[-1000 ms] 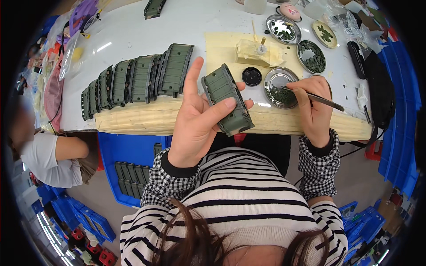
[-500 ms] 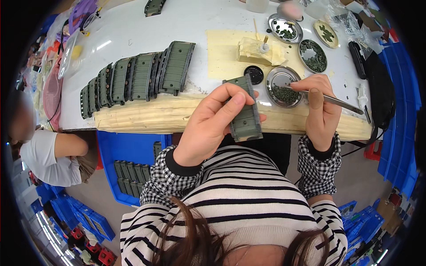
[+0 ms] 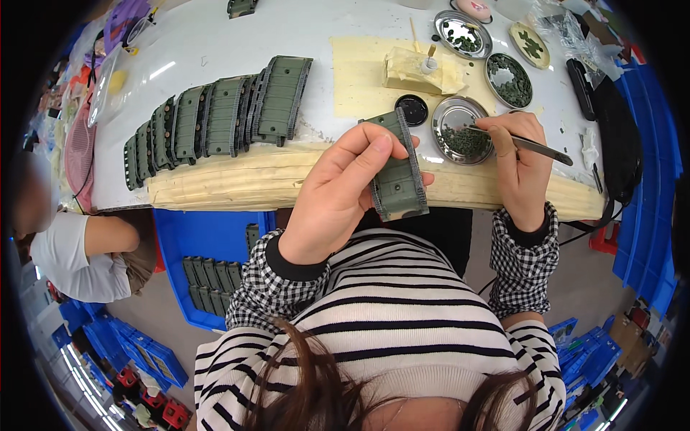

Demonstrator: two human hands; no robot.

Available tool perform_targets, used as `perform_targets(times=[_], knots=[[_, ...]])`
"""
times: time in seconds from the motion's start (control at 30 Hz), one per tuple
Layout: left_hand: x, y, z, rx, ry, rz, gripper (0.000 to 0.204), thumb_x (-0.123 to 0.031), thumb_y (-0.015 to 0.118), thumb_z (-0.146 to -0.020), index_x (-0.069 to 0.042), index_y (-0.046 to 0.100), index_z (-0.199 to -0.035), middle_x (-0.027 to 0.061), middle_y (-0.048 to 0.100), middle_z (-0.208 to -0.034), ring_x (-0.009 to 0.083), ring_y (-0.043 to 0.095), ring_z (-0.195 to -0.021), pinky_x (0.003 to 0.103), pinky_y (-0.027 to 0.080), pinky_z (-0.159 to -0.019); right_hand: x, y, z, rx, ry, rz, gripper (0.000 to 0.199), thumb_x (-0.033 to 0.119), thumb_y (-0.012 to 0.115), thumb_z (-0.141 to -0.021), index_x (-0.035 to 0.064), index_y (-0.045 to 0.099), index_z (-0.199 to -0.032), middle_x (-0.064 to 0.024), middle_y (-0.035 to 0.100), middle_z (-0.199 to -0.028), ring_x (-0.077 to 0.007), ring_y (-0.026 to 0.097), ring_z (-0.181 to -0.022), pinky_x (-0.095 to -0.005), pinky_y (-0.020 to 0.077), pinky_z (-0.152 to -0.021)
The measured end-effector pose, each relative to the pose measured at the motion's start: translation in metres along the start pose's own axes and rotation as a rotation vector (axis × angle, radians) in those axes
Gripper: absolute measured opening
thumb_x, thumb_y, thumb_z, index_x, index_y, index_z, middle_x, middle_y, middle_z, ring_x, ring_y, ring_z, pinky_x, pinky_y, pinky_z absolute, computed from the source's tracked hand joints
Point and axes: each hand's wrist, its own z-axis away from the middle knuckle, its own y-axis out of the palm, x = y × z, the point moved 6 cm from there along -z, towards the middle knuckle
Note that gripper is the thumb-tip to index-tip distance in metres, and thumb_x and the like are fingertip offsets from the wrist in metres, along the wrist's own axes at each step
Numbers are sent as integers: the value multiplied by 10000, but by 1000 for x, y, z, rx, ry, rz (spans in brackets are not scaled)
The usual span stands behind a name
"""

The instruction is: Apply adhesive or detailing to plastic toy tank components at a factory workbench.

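Observation:
A green ribbed plastic model part (image 3: 399,183), with brown patches at its lower end, is gripped between the thumb and fingers of my left hand (image 3: 345,176) in front of the table edge. My right hand (image 3: 523,161) pinches metal tweezers (image 3: 543,149). Their tip reaches over a round metal dish (image 3: 447,108) of tiny dark green pieces (image 3: 463,140). Whether anything sits in the tips is too small to tell. Just beyond my left hand lies a small round black dish (image 3: 412,110).
A row of similar green parts (image 3: 223,115) stands at left. Behind my hands are a tape-wrapped block (image 3: 413,70) and more dishes of green pieces (image 3: 509,82). A blue bin (image 3: 208,233) holding green parts is below the table edge. Another person (image 3: 83,251) sits at left.
The tweezers have turned slightly, and their tip stays over the dish of tiny pieces. My left hand still holds the green part, almost in place. The whole view has shifted slightly.

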Motion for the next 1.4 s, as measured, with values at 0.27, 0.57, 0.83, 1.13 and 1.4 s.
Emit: perform_targets(times=[0.27, 0.57, 0.83, 1.13, 1.4], knots=[[2, -1, 1, -8, -11, -1, 220, -239, 374, -1036, -45, 471, -998, 168, 542, -1205, 309, 645, -1023, 379, 558, -856, 0, 3, 0, 3, -4, 21, 131, 144, 607, -898, 51, 682, -842, -63, 652, -796, -253, 549, -760, -351, 403, -749], [1, 2, -3, 7, 24, -82, 256, -268, 399, -1031, -29, 492, -1014, 117, 569, -1092, 269, 649, -1011, 356, 557, -847, 18, -3, -8, -52, 31, -262, 160, 126, 578, -918, 20, 694, -884, -67, 663, -808, -221, 567, -772, -317, 442, -707], [-3, 10, -9, 31, 38, -44, 317, -314, 384, -1035, -24, 510, -1024, 91, 598, -1005, 211, 654, -951, 299, 549, -787, 66, 0, -30, 69, -223, -342, 141, 133, 614, -885, 18, 696, -889, -68, 684, -831, -231, 589, -759, -330, 466, -740], [-5, 5, -7, -16, 63, -11, 283, -311, 413, -1031, -57, 516, -962, 70, 652, -916, 102, 640, -812, 220, 523, -602, 88, 7, -36, 137, -296, -270, 128, 126, 688, -797, 35, 692, -887, -53, 677, -836, -254, 585, -777, -339, 463, -738], [3, -10, -9, -13, 72, -19, 182, -240, 448, -1025, -86, 532, -976, -54, 526, -857, 8, 492, -762, 163, 416, -645, 102, 17, -34, 173, -478, -111, 262, 212, 735, -716, 44, 673, -907, -61, 658, -858, -249, 602, -761, -350, 471, -694]])
